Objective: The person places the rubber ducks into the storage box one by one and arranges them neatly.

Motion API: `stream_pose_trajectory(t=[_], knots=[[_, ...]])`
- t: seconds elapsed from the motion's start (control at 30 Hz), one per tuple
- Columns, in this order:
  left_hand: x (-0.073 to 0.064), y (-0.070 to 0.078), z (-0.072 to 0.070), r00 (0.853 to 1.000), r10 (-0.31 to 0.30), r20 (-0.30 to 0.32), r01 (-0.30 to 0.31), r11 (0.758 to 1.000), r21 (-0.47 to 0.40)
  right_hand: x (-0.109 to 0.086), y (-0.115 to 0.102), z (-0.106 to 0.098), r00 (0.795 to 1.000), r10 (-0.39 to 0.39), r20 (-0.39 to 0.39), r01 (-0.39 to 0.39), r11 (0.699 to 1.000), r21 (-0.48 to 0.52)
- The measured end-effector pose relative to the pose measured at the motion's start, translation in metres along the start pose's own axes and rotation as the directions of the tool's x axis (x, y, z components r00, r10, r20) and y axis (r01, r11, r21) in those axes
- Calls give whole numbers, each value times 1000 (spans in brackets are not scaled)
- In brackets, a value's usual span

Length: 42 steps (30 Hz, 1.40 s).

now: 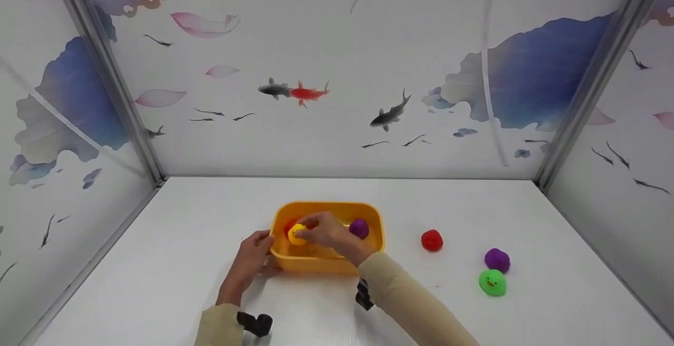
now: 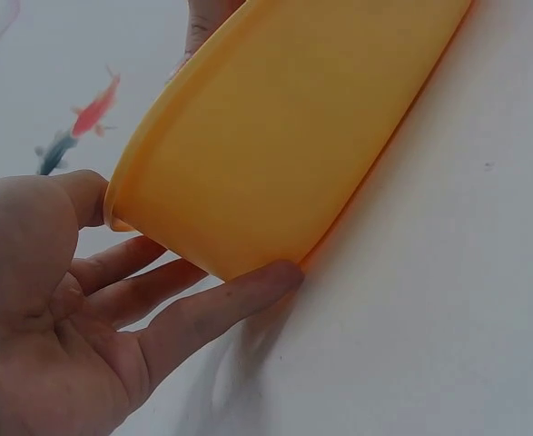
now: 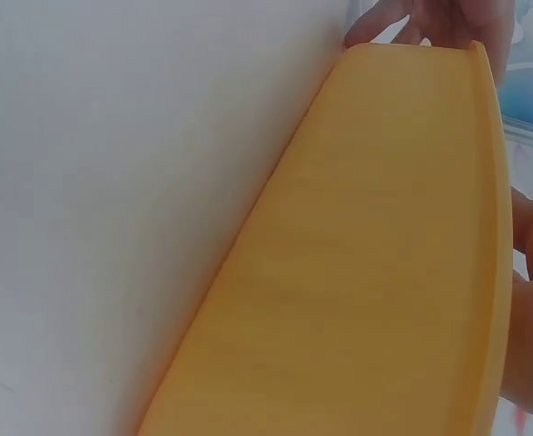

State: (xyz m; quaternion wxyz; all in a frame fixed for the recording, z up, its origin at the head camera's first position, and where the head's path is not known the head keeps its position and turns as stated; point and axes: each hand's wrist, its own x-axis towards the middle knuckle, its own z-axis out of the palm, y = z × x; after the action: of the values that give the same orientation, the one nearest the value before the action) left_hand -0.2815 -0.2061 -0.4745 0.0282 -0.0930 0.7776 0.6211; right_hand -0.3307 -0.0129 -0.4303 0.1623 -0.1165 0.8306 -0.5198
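A yellow-orange plastic basin (image 1: 316, 266) stands on the white table. My left hand (image 1: 251, 259) holds its left end; in the left wrist view the thumb is at the rim and the fingers (image 2: 234, 300) lie along the end wall. My right hand (image 1: 327, 230) reaches over the basin and pinches a small yellow ball (image 1: 295, 235) with a dark mark on it, inside the rim. Partly hidden behind that is a red ball (image 1: 289, 225) in the basin, and a purple ball (image 1: 359, 228) lies at its right side. In the right wrist view the basin wall (image 3: 357, 236) hides the right fingertips.
To the right of the basin lies a red ball (image 1: 432, 240). Farther right, a purple ball (image 1: 497, 259) sits against a green ball (image 1: 492, 283) with a small face. White panels (image 1: 337, 146) printed with fish and petals enclose the table at the back and sides.
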Motion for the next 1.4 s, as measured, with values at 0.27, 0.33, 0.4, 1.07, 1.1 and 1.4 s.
stream_pose_trajectory(t=[0.27,0.33,0.4,1.07,1.1,1.4], knots=[[-2,-2,1,1000,17,1,-17,1000,3,4,2,10,1000,-5,26,5,1000,10],[-2,-2,0,1000,22,0,-22,1000,0,5,2,12,999,4,32,-5,1000,21],[-1,-3,1,1000,22,1,-22,1000,-6,6,0,14,999,16,33,-16,1000,-1],[0,0,2,1000,16,13,-17,1000,22,4,-1,26,998,58,5,-58,998,2],[0,0,2,1000,17,13,-18,1000,21,4,-1,26,998,57,5,-57,998,5],[-1,0,0,1000,14,12,-13,1000,-21,3,-2,25,1000,15,1,-15,1000,3]])
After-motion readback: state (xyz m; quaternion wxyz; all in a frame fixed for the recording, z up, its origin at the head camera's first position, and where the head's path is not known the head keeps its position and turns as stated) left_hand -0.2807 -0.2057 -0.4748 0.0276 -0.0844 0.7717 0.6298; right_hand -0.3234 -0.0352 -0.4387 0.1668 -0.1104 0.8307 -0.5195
